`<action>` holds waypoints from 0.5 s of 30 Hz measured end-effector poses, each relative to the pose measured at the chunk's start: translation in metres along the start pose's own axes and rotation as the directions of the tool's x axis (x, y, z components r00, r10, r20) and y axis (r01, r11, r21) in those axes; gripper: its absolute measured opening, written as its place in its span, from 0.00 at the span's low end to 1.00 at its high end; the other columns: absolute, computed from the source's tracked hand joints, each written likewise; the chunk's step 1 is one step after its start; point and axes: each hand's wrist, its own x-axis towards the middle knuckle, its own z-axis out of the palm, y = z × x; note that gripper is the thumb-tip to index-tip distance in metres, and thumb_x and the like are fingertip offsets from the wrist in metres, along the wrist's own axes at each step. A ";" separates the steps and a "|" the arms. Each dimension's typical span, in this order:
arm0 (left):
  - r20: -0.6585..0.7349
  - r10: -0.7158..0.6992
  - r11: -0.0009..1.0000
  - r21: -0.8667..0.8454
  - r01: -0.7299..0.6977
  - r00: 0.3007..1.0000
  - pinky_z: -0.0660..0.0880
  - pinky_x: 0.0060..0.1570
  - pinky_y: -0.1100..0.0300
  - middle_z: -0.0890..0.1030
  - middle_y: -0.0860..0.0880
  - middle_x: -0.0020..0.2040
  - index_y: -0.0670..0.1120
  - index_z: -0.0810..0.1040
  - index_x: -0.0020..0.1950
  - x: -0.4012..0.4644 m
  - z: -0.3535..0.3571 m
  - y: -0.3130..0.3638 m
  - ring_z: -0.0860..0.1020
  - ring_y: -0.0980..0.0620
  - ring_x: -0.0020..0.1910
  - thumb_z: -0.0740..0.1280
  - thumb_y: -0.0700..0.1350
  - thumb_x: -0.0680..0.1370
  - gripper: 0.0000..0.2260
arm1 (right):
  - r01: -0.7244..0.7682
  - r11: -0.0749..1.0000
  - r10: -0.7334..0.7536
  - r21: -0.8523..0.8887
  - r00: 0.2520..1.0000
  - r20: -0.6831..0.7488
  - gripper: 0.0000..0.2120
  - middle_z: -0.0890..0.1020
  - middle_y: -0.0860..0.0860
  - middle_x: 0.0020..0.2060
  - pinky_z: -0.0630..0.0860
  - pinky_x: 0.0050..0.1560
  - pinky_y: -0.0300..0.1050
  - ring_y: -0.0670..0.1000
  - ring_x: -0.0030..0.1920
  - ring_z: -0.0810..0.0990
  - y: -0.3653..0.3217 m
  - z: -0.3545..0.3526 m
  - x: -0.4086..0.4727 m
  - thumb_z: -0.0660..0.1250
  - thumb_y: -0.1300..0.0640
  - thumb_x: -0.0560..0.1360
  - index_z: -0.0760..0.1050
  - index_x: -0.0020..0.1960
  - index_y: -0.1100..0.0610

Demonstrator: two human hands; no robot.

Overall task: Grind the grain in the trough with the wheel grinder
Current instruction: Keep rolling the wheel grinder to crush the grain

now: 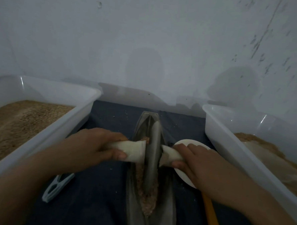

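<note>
A narrow grey metal trough (165,216) runs away from me on a dark blue cloth, with brownish grain (148,203) lying along its groove. The dark metal grinding wheel (153,152) stands upright on edge in the groove, near the middle. A pale wrapped handle sticks out on each side of the wheel. My left hand (97,145) grips the left handle (133,150). My right hand (191,160) grips the right handle (168,156). Grain lies on both sides of the wheel's lower edge.
A white plastic tub (43,139) of fine tan grain stands on the left, another white tub (229,140) with tan grain on the right. A white round disc (183,177) lies under my right hand. A grey-green clip (57,187) and a yellow tool handle (210,218) lie on the cloth. A white wall rises behind.
</note>
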 end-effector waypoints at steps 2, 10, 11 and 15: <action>-0.182 -0.005 0.986 0.164 0.035 0.983 0.70 0.51 0.59 0.76 0.60 0.51 0.64 0.71 0.60 0.007 0.010 -0.001 0.74 0.59 0.51 0.51 0.69 0.67 0.25 | -0.022 0.999 0.019 -0.047 0.999 -0.051 0.28 0.72 0.46 0.54 0.62 0.48 0.41 0.46 0.51 0.69 0.009 0.012 0.015 0.37 0.37 0.74 0.58 0.69 0.45; -0.440 0.167 0.920 0.390 0.021 0.882 0.69 0.47 0.52 0.81 0.46 0.46 0.48 0.78 0.60 0.017 0.027 0.000 0.78 0.44 0.46 0.68 0.54 0.73 0.18 | -0.088 0.993 0.074 -0.079 0.983 -0.168 0.24 0.72 0.48 0.55 0.59 0.48 0.40 0.48 0.52 0.69 0.020 0.034 0.027 0.47 0.41 0.78 0.58 0.72 0.49; -0.390 0.141 0.941 0.340 0.000 0.910 0.67 0.47 0.54 0.80 0.49 0.47 0.51 0.77 0.61 0.014 0.022 0.000 0.77 0.47 0.48 0.65 0.58 0.73 0.19 | -0.070 0.995 0.060 -0.065 0.988 -0.139 0.25 0.71 0.47 0.56 0.61 0.50 0.40 0.48 0.53 0.69 0.018 0.030 0.022 0.46 0.40 0.78 0.57 0.72 0.48; -0.046 0.036 0.999 0.013 -0.035 0.998 0.69 0.47 0.64 0.79 0.63 0.47 0.66 0.73 0.56 -0.001 0.000 0.001 0.75 0.65 0.48 0.59 0.69 0.67 0.20 | 0.012 0.999 -0.012 0.047 1.000 0.020 0.31 0.71 0.43 0.55 0.66 0.54 0.39 0.44 0.52 0.69 0.004 0.003 -0.004 0.37 0.34 0.70 0.56 0.69 0.43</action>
